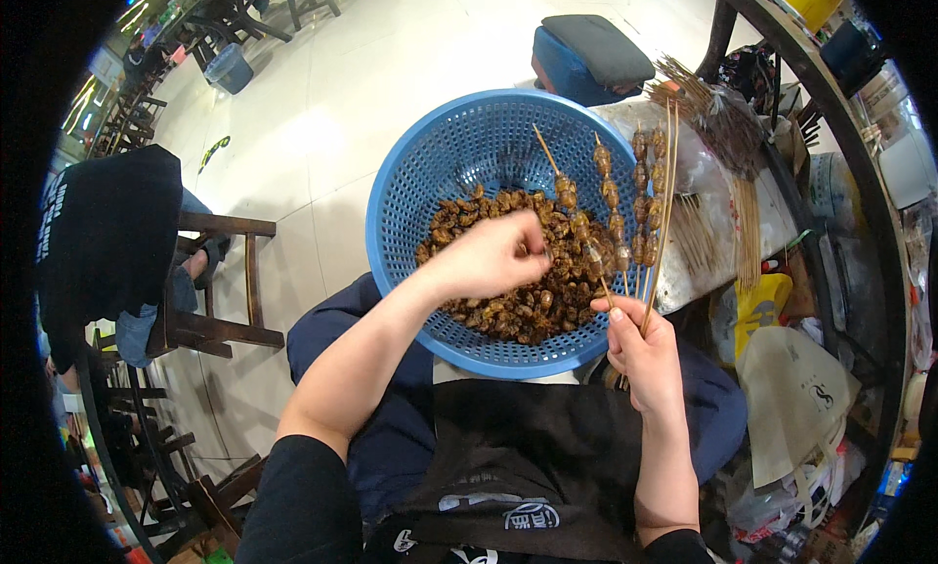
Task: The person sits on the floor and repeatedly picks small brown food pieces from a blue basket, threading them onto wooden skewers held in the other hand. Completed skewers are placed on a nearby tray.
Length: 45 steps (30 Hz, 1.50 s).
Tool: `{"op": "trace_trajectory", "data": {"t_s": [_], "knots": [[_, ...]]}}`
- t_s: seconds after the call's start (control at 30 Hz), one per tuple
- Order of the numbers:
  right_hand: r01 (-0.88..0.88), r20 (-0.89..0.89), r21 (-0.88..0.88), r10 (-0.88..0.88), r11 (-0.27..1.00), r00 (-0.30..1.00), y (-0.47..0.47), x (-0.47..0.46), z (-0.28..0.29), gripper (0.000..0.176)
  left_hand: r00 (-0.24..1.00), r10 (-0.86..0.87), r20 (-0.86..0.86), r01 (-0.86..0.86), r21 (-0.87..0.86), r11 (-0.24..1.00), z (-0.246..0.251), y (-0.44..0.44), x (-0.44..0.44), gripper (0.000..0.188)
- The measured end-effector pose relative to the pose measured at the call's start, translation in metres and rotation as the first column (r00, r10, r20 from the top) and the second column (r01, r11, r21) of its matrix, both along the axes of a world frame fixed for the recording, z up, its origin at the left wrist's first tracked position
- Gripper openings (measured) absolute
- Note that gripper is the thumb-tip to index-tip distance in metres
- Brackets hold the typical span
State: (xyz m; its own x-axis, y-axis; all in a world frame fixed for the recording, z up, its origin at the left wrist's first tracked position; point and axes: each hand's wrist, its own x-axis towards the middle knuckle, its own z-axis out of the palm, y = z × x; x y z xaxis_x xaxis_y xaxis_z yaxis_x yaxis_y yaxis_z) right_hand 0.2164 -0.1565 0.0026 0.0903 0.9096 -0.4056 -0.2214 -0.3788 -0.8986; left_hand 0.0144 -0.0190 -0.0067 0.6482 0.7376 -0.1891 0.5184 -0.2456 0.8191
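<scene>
A blue perforated plastic basket [399, 161] stands before me, a heap of brown insect pupae [513, 322] in its bottom. My left hand [502, 252] hovers over the heap, blurred, its fingers curled; whether a pupa is between them cannot be made out. In my right hand [641, 340], at the basket's near right rim, is a fan of thin wooden skewers. Several are threaded with pupae, among them the leftmost loaded skewer [581, 227], which tilts over the basket. Bare skewers [668, 197] rise on the right of the fan.
Right of the basket, a plastic-covered surface [678, 289] carries loose skewers [746, 234] and a bagged skewer bundle [722, 124]. A padded stool [593, 51] stands beyond the basket. Another person [110, 234] sits at left on a wooden chair [227, 326]. A cloth bag [788, 403] lies right.
</scene>
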Motion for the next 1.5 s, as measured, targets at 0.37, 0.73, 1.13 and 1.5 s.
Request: {"op": "trace_trajectory", "data": {"t_s": [0.37,0.73,1.13,1.5], "knots": [[-0.139,0.027,-0.028,0.14,0.99,0.99,-0.003,-0.007,-0.002,0.019,0.479,0.686,0.548,-0.076,-0.752,0.654,0.016,0.04,-0.044,0.023],[-0.199,0.086,-0.023,0.2,0.98,0.976,-0.005,-0.01,-0.003,0.017,0.362,0.797,0.484,-0.114,-0.826,0.553,0.013,0.042,-0.052,0.023],[-0.201,0.089,-0.038,0.204,0.979,0.975,-0.004,-0.009,-0.002,0.018,0.388,0.756,0.527,-0.117,-0.785,0.608,0.016,0.039,-0.052,0.022],[-0.187,0.086,-0.015,0.188,0.982,0.978,-0.003,-0.012,-0.002,0.017,0.404,0.747,0.529,-0.22,-0.736,0.64,0.02,0.033,-0.044,0.021]]}}
